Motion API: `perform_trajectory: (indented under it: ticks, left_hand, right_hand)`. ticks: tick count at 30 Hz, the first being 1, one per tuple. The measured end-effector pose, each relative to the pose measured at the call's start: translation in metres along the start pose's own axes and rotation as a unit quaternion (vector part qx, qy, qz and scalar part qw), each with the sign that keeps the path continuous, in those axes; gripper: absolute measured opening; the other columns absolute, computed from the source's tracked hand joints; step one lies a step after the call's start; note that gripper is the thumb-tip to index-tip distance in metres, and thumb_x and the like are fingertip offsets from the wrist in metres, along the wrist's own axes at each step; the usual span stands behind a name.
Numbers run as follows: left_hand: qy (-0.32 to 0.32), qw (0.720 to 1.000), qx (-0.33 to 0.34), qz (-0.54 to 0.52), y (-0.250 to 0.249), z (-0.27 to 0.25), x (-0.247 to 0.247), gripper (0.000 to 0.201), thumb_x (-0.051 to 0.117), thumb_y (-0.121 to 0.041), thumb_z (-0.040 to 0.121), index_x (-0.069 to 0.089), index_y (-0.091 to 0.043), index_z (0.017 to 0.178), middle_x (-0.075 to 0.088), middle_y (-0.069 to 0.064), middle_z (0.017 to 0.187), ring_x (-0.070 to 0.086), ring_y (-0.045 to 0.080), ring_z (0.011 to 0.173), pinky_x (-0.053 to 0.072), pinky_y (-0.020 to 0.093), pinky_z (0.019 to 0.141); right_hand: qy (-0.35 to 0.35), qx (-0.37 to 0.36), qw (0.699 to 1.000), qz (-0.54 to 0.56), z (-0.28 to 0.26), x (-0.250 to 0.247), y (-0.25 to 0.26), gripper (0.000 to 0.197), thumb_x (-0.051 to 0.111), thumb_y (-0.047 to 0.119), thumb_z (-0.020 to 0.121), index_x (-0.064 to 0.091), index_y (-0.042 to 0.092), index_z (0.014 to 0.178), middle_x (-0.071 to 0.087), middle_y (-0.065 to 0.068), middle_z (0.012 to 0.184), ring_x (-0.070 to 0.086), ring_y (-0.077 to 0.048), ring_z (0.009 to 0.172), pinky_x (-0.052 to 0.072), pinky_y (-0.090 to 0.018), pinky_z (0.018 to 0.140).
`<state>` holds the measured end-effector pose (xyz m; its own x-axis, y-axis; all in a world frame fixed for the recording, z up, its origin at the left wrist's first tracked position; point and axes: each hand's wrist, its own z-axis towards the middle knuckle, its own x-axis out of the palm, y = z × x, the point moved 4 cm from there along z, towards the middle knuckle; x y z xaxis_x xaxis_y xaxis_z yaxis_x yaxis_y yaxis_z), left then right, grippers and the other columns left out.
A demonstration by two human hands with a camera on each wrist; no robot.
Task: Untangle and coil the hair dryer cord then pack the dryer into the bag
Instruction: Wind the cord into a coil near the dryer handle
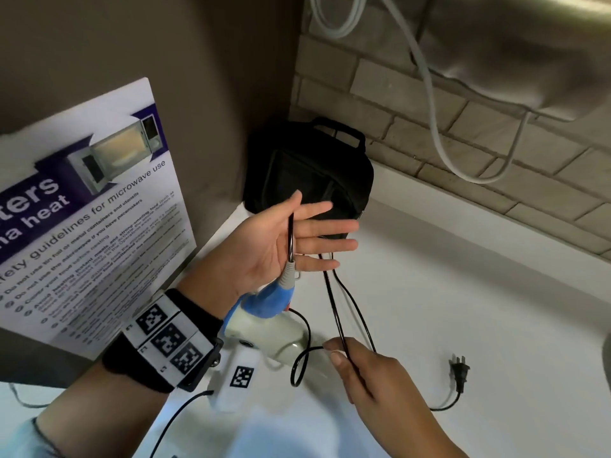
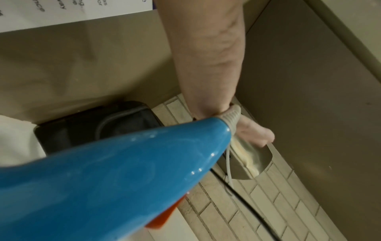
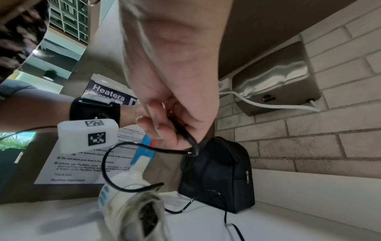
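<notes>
My left hand is held palm-up above the white counter, fingers straight. The black cord runs across its palm and loops over it. Just below that hand is the hair dryer, with a blue handle and a white body. Two strands of cord drop from behind the fingers to my right hand, which pinches the cord between thumb and forefinger. A loose loop curls beside the dryer's body. The plug lies on the counter to the right. The black bag stands in the corner behind my left hand.
A microwave safety poster leans against the left wall. A steel wall unit with a white cable hangs on the brick wall at the upper right. White counter stretches away to the right of the bag.
</notes>
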<state>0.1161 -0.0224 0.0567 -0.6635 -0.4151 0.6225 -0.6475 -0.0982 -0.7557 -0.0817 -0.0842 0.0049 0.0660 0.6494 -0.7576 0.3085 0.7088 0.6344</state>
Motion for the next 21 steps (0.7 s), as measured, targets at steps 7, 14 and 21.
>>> perform_trajectory:
  ticks: [7, 14, 21]
  left_hand:
    - [0.021, 0.999, 0.028, -0.022, -0.002, 0.003, -0.005, 0.055, 0.039, -0.026, 0.085, 0.051, 0.002, 0.131, 0.054, 0.012, 0.139, 0.047, 0.027, 0.132, 0.023, 0.049, 0.116]
    - [0.002, 0.998, 0.034, 0.045, -0.007, 0.005, 0.0, 0.046, 0.034, -0.036, 0.093, 0.074, -0.016, 0.103, 0.06, 0.007, 0.134, 0.05, 0.025, 0.13, 0.02, 0.06, 0.113]
    - [0.002, 0.991, 0.051, 0.126, -0.006, 0.001, 0.01, 0.042, 0.027, -0.021, 0.102, 0.045, -0.007, 0.137, 0.06, 0.02, 0.13, 0.062, 0.031, 0.116, 0.036, 0.049, 0.104]
  right_hand:
    - [-0.03, -0.009, 0.998, -0.05, -0.008, -0.013, 0.014, 0.061, -0.002, 0.084, 0.071, 0.024, 0.051, 0.116, 0.048, 0.048, 0.08, 0.05, -0.002, 0.063, 0.045, -0.017, 0.067]
    - [-0.164, -0.087, 0.976, -0.116, -0.022, -0.044, 0.042, 0.035, 0.029, 0.055, 0.096, 0.06, 0.04, 0.098, 0.067, 0.02, 0.075, 0.057, -0.001, 0.061, 0.043, -0.007, 0.053]
    - [-0.275, -0.132, 0.945, -0.118, -0.018, -0.105, 0.06, 0.023, 0.052, 0.042, 0.089, 0.069, 0.027, 0.092, 0.065, 0.005, 0.072, 0.06, -0.012, 0.061, 0.043, -0.019, 0.06]
